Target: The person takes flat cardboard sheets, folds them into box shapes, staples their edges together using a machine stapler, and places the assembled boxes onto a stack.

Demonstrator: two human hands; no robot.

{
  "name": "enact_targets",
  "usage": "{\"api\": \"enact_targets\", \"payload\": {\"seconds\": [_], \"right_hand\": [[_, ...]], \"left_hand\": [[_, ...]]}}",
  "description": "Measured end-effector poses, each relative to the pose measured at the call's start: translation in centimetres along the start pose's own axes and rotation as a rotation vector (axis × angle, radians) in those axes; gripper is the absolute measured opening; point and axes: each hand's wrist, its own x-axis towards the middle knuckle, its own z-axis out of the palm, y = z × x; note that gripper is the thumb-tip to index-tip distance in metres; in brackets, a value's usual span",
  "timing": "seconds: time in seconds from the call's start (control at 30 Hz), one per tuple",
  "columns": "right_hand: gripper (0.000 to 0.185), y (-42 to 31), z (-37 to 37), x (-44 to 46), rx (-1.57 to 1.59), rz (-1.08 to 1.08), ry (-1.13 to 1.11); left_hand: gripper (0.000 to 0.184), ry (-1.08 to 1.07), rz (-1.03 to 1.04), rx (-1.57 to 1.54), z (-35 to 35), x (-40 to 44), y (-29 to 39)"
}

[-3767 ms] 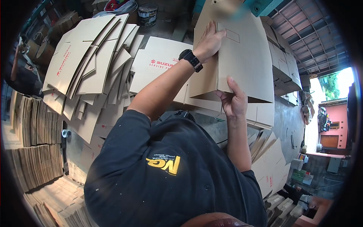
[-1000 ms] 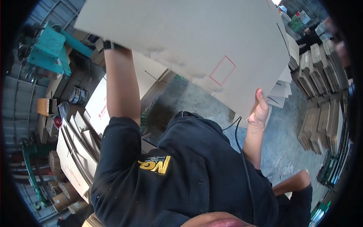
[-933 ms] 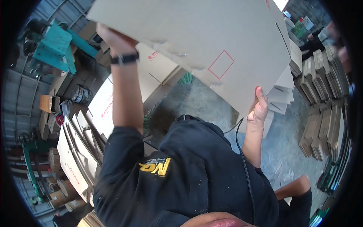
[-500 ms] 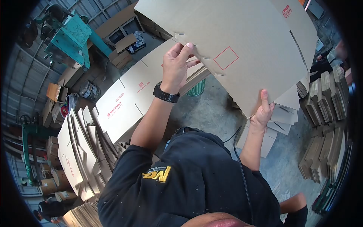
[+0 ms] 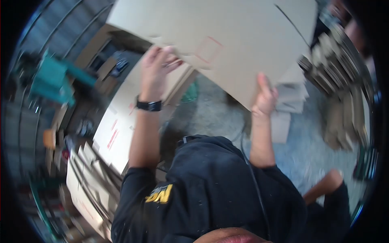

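A large flattened cardboard box (image 5: 243, 32) with a red printed rectangle is held up in front of me. My left hand (image 5: 156, 71), wearing a black watch, is closed at its lower left edge, beside a row of staples; the fingers are blurred. At the lower corner my right hand (image 5: 265, 99) grips the cardboard, thumb on the near face and the other fingers mostly behind it. Under my left forearm lies a stack of printed cardboard sheets (image 5: 117, 125).
More cardboard sheets (image 5: 87, 194) lean at the lower left. Bundled flat cartons (image 5: 344, 109) stand at the right. A teal machine (image 5: 50, 83) is at the far left. Another person's arm (image 5: 324, 188) shows at the lower right. A green basket (image 5: 189, 93) sits beneath the cardboard.
The view has turned and blurred. Both hands and the flattened box appear farther left and higher in view, still together. The other person's arm shows more at lower right.
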Motion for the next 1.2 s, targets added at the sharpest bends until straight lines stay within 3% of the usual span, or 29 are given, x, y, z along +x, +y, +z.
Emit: {"api": "enact_targets", "payload": {"seconds": [0.07,0.17,0.23,0.3,0.33,0.37,0.4,0.43,0.47,0.5,0.53,0.57,0.6,0.67,0.73,0.8,0.9,1.0,1.07,1.13,1.17,1.2], "right_hand": [[0.044,-2.2,1.7,0.2,0.115,-0.076,0.023],[0.041,-3.4,1.2,3.6,0.052,-0.100,0.105],[0.037,-0.1,-2.3,8.9,-0.169,-0.140,0.230],[0.018,4.0,-7.2,15.5,-0.209,0.051,0.265],[0.022,6.0,-10.2,18.5,-0.072,0.219,0.065],[0.027,7.9,-13.2,21.6,0.028,0.404,-0.125],[0.035,10.8,-16.6,25.3,0.003,0.493,-0.144],[0.049,10.5,-13.6,22.5,-0.210,0.445,0.069],[0.068,15.4,-18.8,26.1,-0.205,0.491,-0.110],[0.083,16.1,-17.5,23.3,-0.398,0.647,0.106],[0.096,19.5,-20.2,23.7,-0.619,0.751,0.168],[0.099,23.6,-25.6,24.9,-0.781,0.786,0.054],[0.094,22.6,-22.7,19.1,-0.885,0.860,0.007],[0.073,26.5,-27.6,13.8,-0.782,0.975,-0.143],[0.057,30.4,-30.3,10.4,-0.520,1.288,-0.030],[0.046,27.5,-22.5,0.5,-0.885,1.252,0.063],[0.044,31.8,-28.3,2.0,-1.120,1.505,-0.361],[0.042,29.9,-20.9,-0.5,-1.375,1.270,-0.745],[0.041,29.6,-16.7,-1.7,-1.566,1.036,-1.058],[0.039,29.5,-9.9,-6.1,-1.118,1.147,-0.286],[0.034,30.5,-9.1,-6.7,-1.114,1.144,-0.312],[0.034,31.8,-8.4,-7.3,-1.105,1.149,-0.304]], "left_hand": [[0.044,0.014,-0.037,0.108,2.1,-1.8,1.2],[0.040,0.040,-0.107,0.128,-1.4,-3.5,-1.1],[0.035,0.142,-0.200,0.147,-5.4,-5.9,-3.9],[0.032,0.250,-0.328,0.137,-9.6,-8.8,-6.2],[0.032,0.294,-0.356,0.097,-11.7,-11.0,-7.6],[0.034,0.382,-0.461,0.173,-14.0,-12.9,-8.6],[0.037,0.438,-0.551,0.200,-16.0,-15.0,-9.7],[0.039,0.465,-0.610,0.228,-19.3,-17.2,-11.3],[0.041,0.547,-0.683,0.300,-21.5,-19.2,-12.1],[0.040,0.633,-0.736,0.343,-24.7,-21.6,-13.5],[0.040,0.731,-0.778,0.373,-27.4,-23.9,-14.2],[0.036,0.869,-0.780,0.420,-29.8,-26.4,-15.1],[0.033,0.994,-0.789,0.468,-32.6,-28.8,-15.8],[0.037,1.205,-0.788,0.579,-38.0,-33.5,-15.7],[0.043,1.433,-0.710,0.688,-44.3,-38.4,-16.8],[0.049,1.460,-0.888,0.761,-51.5,-43.0,-17.2],[0.062,1.606,-1.058,0.883,-54.5,-44.4,-12.7],[0.064,1.640,-1.050,0.831,-62.4,-49.1,-16.2],[0.064,1.694,-1.047,0.657,-63.1,-48.8,-15.8],[0.064,1.575,-1.156,0.738,-62.6,-48.5,-14.7],[0.065,1.526,-1.182,0.713,-58.7,-46.0,-9.5],[0.066,1.516,-1.202,0.694,-58.5,-45.7,-8.9]]}}
